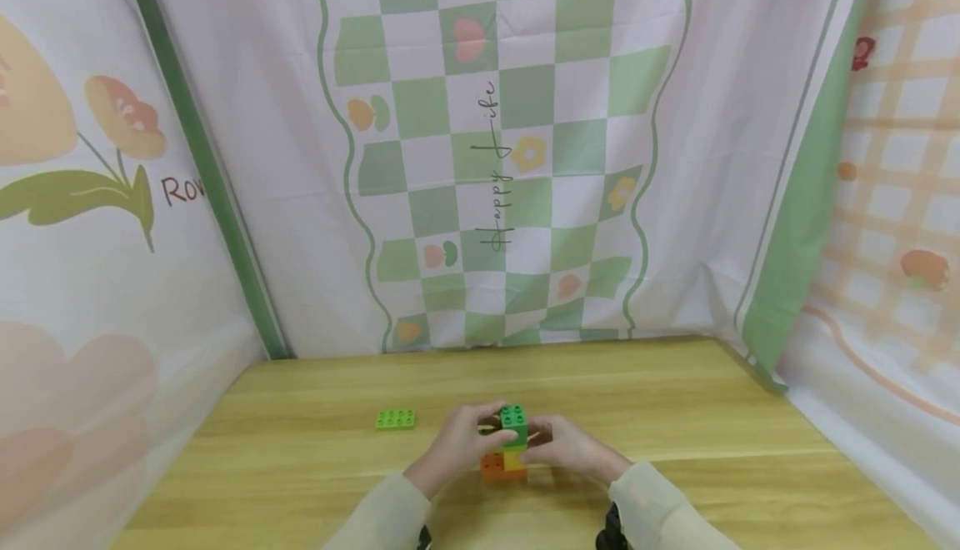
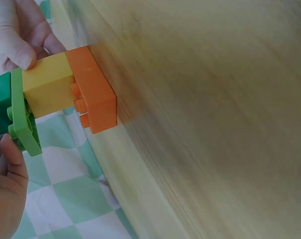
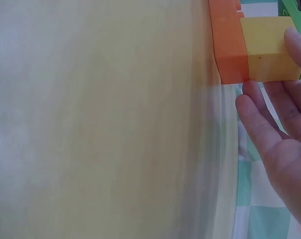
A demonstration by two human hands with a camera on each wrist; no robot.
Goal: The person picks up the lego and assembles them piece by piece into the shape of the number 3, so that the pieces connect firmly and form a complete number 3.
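A small stack of toy building bricks stands on the table between both hands. At its base is an orange brick (image 2: 98,94) with bare studs on one side. A yellow brick (image 2: 50,83) sits on its right half. Above that, a thin light green brick (image 2: 24,122) overhangs to the left, topped by a dark green brick (image 1: 513,415). My left hand (image 1: 459,443) pinches the dark green brick between thumb and fingers. My right hand (image 1: 568,448) grips the yellow brick, thumb (image 3: 299,49) on its near face and fingers around its right side.
Another thin light green brick (image 1: 395,420) lies on the wooden table (image 1: 300,467), left of the stack. Patterned cloth curtains (image 1: 517,158) hang behind the table and at both sides.
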